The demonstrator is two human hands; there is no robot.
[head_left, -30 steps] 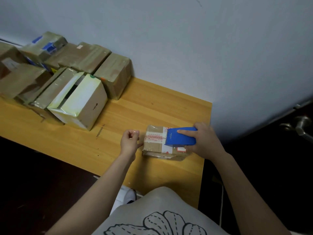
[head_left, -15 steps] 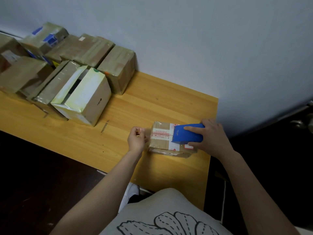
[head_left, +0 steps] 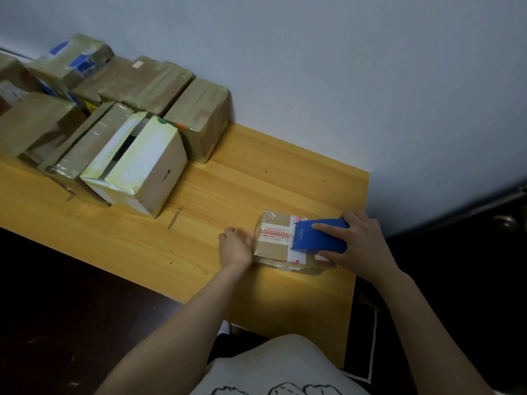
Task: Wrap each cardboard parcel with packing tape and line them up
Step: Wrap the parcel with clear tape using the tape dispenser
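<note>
Cardboard parcel (head_left: 271, 248) lies flat near the right front corner of the tabletop (head_left: 256, 181). We record the right grip (head_left: 362, 246) closed round a blue tape dispenser (head_left: 319, 238), index finger along its top, holding it on the parcel's right half over a white label (head_left: 275, 238) with red print. The left grip (head_left: 235, 246) sits at the parcel's left end, fingers curled; blur prevents us from telling whether it pinches anything. Well apart, at the far left by the wall (head_left: 342, 81), taped parcels (head_left: 199, 118) stand packed together, a white box (head_left: 142, 166) foremost.
</note>
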